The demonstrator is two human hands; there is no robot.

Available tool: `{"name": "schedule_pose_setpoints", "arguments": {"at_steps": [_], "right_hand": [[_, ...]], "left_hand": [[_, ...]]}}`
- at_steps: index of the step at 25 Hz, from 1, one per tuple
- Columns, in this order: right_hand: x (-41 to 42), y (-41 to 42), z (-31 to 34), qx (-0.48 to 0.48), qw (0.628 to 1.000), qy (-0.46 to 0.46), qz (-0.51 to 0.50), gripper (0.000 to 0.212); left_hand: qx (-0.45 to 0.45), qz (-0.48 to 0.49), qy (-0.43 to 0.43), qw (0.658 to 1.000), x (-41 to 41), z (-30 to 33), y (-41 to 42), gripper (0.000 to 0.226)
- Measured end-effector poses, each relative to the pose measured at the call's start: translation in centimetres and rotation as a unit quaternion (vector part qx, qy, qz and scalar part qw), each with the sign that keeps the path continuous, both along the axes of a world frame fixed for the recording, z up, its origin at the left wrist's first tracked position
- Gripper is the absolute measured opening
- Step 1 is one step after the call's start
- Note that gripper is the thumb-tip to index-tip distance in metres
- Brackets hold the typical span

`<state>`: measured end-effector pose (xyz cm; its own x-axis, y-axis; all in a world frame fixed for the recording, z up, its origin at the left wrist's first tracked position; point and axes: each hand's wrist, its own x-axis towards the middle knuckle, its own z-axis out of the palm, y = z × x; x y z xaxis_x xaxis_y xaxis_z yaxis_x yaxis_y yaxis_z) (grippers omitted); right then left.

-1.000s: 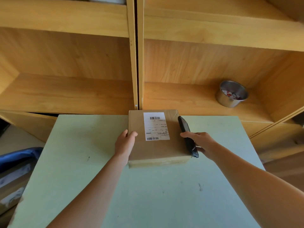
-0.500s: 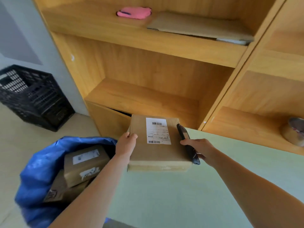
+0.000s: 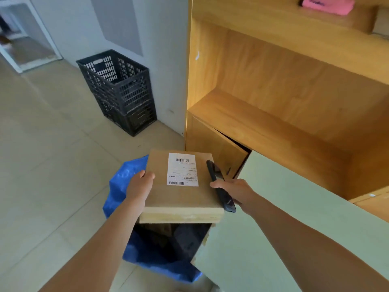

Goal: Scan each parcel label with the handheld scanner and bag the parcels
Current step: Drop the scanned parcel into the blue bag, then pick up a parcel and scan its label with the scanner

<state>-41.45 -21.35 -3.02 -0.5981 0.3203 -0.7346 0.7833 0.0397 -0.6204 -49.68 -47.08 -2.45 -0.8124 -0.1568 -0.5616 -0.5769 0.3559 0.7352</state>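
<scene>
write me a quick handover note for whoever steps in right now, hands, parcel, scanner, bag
Left hand: grips the left edge of the parcel, thumb on top.
Right hand: holds the black scanner against the parcel's right edge, steadying that side.
Parcel: held level in the air, label face up, above the open blue bag on the floor beside the green table.
Done: parcel lifted off the table and carried over the bag; whether it was scanned cannot be told.
Left: lower it into the bag and release, then any further parcels.
</scene>
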Motion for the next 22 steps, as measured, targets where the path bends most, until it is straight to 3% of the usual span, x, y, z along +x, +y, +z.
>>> {"name": "schedule_pose_setpoints", "arguments": {"at_steps": [3,6,9,14,18,22], "right_hand": [[-2.0,-1.6,-2.1,-0.011,1.000,-0.012,0.013,0.048],[-4.4,-3.2,-3.4,-0.034,0.998,-0.013,0.052,0.064],[-6.4,-4.7,-5.2,-0.057,0.994,-0.031,0.085,0.090],[-6.7,-5.0,-7.5,-0.041,0.986,-0.074,0.144,0.075],[-7.7,-2.0,-8.4,-0.022,0.991,-0.103,0.078,0.089],[-7.6,-0.1,-9.1,0.012,0.994,-0.100,0.030,0.078]], "left_hand": [[-0.017,0.027,-0.024,0.999,-0.6,-2.4,-2.5,0.019],[-0.085,0.051,-0.010,0.995,-1.1,-3.5,-4.6,0.027],[-0.154,0.062,-0.008,0.986,-1.1,-4.3,-6.1,0.021],[-0.161,0.101,-0.053,0.980,-1.8,-5.8,-5.3,0.022],[-0.146,0.081,-0.134,0.977,-5.3,-8.5,-3.1,0.023],[-0.135,-0.004,-0.138,0.981,-5.4,-10.6,-1.2,0.040]]}}
